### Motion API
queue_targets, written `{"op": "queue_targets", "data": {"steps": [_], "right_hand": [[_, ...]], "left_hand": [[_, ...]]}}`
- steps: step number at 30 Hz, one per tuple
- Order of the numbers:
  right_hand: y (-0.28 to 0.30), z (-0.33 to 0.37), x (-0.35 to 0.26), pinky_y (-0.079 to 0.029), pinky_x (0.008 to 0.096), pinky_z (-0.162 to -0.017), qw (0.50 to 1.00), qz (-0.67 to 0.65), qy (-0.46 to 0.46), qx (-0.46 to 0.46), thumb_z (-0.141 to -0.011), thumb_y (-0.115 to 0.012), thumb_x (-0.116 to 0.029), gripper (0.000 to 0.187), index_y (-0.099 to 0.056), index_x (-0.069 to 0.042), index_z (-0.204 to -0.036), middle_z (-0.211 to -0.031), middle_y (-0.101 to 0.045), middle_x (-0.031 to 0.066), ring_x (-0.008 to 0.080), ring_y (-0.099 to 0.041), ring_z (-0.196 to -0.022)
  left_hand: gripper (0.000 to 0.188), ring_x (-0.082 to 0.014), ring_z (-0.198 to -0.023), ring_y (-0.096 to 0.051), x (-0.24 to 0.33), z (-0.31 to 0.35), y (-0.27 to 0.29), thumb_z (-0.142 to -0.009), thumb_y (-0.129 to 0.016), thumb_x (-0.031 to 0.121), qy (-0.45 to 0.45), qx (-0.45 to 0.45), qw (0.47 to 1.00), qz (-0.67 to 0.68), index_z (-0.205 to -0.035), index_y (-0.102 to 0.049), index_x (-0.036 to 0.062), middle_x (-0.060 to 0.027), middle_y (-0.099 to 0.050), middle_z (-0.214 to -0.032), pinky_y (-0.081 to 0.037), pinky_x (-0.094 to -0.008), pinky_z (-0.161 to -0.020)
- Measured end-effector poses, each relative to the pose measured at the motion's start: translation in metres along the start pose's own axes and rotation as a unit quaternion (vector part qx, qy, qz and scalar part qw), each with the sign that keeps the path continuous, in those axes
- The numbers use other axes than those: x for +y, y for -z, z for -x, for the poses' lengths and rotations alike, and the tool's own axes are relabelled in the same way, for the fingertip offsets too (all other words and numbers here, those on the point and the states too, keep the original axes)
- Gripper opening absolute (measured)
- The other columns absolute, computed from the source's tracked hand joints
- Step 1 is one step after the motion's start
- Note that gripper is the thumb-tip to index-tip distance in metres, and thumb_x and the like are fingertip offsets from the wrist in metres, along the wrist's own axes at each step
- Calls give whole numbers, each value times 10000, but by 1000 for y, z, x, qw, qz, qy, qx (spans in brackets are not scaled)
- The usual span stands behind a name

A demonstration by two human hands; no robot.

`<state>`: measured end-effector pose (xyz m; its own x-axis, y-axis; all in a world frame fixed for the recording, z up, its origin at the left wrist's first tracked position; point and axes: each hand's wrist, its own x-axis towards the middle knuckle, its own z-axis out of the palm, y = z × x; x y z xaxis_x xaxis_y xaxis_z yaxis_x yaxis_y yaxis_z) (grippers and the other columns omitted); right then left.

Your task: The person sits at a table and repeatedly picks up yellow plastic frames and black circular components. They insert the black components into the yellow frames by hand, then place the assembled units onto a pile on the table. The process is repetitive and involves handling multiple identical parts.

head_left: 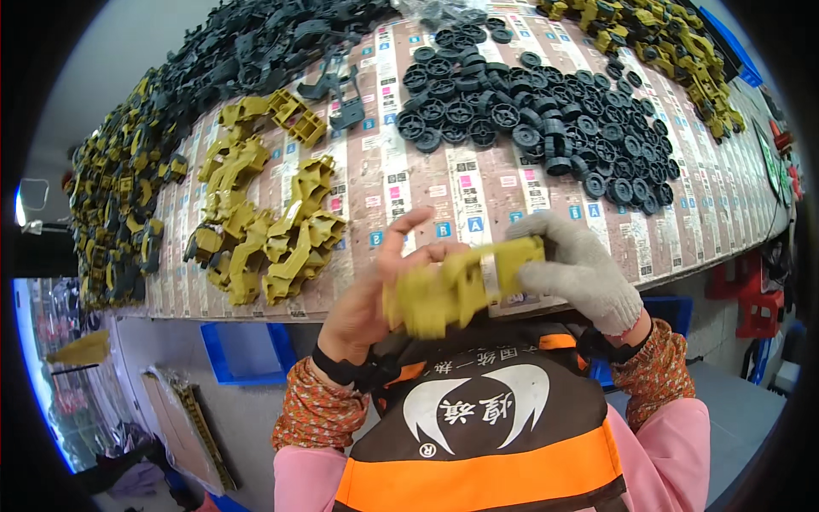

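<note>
Above the table's near edge, a yellow plastic toy-vehicle body is held between my two hands, blurred by motion. My bare left hand grips its left end, the index finger raised and some fingers hidden behind the part. On its right end, my right hand in a pale knitted glove pinches it between thumb and fingers. Several similar yellow plastic bodies lie loose to the left of my hands. Beyond my hands spreads a pile of black plastic toy wheels.
Dark plastic parts are heaped at the far left, with yellow-and-black assembled pieces along the left edge. More yellow pieces lie far right. Blue bins and red stools sit below the patterned table.
</note>
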<state>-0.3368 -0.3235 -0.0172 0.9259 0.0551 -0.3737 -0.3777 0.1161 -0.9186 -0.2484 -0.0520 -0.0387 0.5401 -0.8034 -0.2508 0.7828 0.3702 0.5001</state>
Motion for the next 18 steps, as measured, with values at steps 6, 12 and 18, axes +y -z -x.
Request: {"op": "queue_targets", "data": {"steps": [6, 12, 18], "right_hand": [[-13, 18, 2, -589, 319, -815, 993, 91, 8, 79, -965, -750, -200, 357, -663, 43, -1211, -1011, -710, 94, 165, -713, -941], [64, -20, -10, -563, 423, -794, 722, 566, 277, 285, -922, -719, -72, 213, -670, -52, -1129, -963, -662, 148, 336, -692, -929], [93, -52, -1, -558, 440, -794, 680, 632, 254, 271, -918, -694, -39, 200, -667, -58, -1116, -954, -643, 157, 365, -676, -918]], "left_hand": [[820, -276, -1352, -575, -33, -31, -3, -1015, -747, 350, -130, 86, 974, -163, -1652, -253, 203, -98, -519, -1505, -517, -473, -1100], [608, -223, -1192, -669, -26, -34, -7, -1069, -678, 317, -112, 120, 984, -74, -1563, -350, 186, -67, -584, -1355, -635, -468, -970], [627, -224, -1047, -707, -25, -29, -9, -1067, -676, 286, -77, 126, 985, -92, -1577, -323, 196, -83, -609, -1282, -675, -460, -835]]}}
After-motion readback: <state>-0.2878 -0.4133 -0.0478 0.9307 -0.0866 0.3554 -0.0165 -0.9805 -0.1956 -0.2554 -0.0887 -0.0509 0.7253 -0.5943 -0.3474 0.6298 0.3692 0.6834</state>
